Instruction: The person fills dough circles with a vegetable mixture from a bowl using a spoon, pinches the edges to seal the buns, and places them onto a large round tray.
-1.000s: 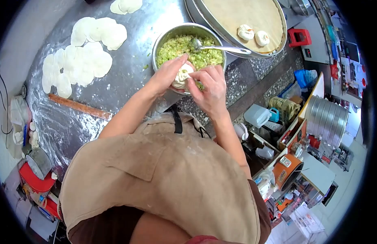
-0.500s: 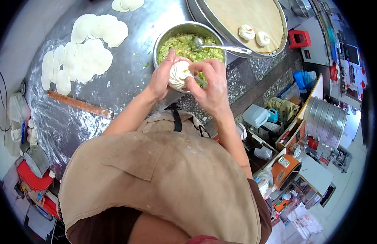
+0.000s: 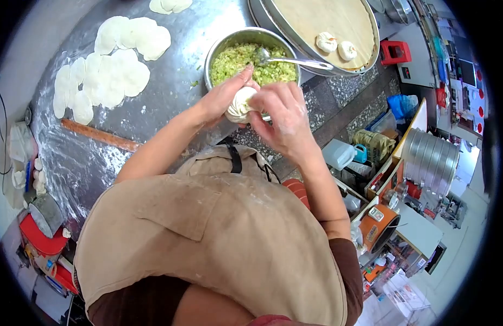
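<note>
A pleated white bun (image 3: 240, 105) sits in my left hand (image 3: 223, 98), whose fingers curve round its far side. With thumb and fingers together, my right hand (image 3: 283, 113) pinches the bun's top from the right. Just beyond both hands is a metal bowl (image 3: 209, 61) of chopped green filling (image 3: 235, 60), with a metal spoon (image 3: 300, 62) lying in it and its handle over the rim. Flat dough rounds (image 3: 118, 76) overlap on the metal table (image 3: 178, 49) at the left. My right hand partly hides the bun.
Two finished-looking buns (image 3: 326, 42) rest on the lined round steamer tray (image 3: 322, 16) at the top right. A wooden rolling stick (image 3: 99, 135) lies on the floured table. Shelves with containers and stacked round metal trays (image 3: 431, 162) stand at the right.
My right hand has closed further over the bun's top and covers more of it. My left forearm has swung slightly left, and the whole view has shifted a little.
</note>
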Demonstrator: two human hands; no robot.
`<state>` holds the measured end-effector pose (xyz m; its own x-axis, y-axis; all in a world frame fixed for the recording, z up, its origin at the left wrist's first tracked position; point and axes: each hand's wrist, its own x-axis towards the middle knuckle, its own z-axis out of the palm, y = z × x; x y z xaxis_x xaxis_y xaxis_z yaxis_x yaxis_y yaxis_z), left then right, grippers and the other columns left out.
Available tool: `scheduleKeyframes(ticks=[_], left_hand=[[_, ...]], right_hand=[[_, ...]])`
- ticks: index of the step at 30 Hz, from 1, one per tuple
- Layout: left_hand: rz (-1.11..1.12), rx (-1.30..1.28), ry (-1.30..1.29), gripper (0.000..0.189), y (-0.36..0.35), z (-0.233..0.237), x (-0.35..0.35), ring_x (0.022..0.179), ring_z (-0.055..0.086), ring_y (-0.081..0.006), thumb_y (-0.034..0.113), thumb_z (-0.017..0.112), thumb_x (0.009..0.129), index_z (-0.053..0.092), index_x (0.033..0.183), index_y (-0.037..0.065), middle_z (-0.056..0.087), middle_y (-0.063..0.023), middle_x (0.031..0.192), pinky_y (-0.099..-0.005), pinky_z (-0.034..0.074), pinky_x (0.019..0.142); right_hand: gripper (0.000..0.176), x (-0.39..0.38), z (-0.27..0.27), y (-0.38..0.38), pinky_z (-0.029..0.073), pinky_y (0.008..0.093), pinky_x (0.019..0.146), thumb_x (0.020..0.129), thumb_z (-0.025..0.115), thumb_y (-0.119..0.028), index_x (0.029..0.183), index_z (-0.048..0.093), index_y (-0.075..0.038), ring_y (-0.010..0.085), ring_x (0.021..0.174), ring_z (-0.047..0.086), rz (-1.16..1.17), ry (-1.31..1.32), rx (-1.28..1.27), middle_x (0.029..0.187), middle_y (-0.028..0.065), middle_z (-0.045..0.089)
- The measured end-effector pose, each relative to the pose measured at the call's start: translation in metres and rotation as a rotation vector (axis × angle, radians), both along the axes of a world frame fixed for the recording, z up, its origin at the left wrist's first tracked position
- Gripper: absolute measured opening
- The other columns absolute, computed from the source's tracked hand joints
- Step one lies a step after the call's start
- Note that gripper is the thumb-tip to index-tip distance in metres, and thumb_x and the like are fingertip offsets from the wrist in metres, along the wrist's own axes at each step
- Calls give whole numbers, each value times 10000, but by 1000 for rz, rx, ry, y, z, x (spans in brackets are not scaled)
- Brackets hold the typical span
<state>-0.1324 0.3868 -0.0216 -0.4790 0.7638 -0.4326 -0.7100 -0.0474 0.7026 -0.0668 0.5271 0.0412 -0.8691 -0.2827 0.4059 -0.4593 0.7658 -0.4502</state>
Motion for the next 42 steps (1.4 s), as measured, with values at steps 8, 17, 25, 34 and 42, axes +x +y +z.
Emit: scheduleKeyframes(ticks=[8, 17, 25, 34, 42], left_hand=[[-152, -94, 34, 616, -5, 8, -10, 591, 616, -156, 618, 324, 906, 589, 992, 68, 627, -86, 766, -283, 500, 434], [-240, 15, -119, 678, -1, -15, -12, 661, 648, -168, 632, 233, 910, 564, 993, 47, 638, -99, 828, -305, 545, 482], [554, 268, 190, 697, 16, -10, 2, 820, 613, -211, 562, 104, 949, 543, 938, 21, 616, -139, 893, -344, 511, 756], [386, 228, 40, 670, 11, -29, 2, 812, 608, -193, 526, 138, 965, 564, 932, 11, 623, -116, 879, -318, 494, 783], [431, 113, -169, 756, -8, -21, 34, 899, 601, -197, 635, 135, 915, 537, 1038, 7, 603, -135, 999, -333, 505, 811]], right_hand=[[297, -6, 7, 3, 437, 359, 667, 586, 699, -25, 843, 558, -66, 246, 758, 528, 214, -23, 113, 861, 59, 552], [205, -18, 18, 5, 462, 342, 680, 644, 702, -105, 812, 598, -50, 239, 772, 555, 328, -84, 264, 813, 61, 562], [107, 10, -13, -34, 458, 287, 497, 731, 701, -65, 813, 640, -34, 152, 549, 550, -423, -132, -390, 666, 60, 569], [121, 3, -32, -20, 453, 347, 549, 701, 670, -42, 772, 572, -35, 257, 620, 555, -211, 63, -164, 687, 91, 540], [141, 24, -43, -25, 447, 393, 585, 693, 666, -93, 769, 560, -41, 286, 629, 545, -223, -170, -213, 654, 101, 514]])
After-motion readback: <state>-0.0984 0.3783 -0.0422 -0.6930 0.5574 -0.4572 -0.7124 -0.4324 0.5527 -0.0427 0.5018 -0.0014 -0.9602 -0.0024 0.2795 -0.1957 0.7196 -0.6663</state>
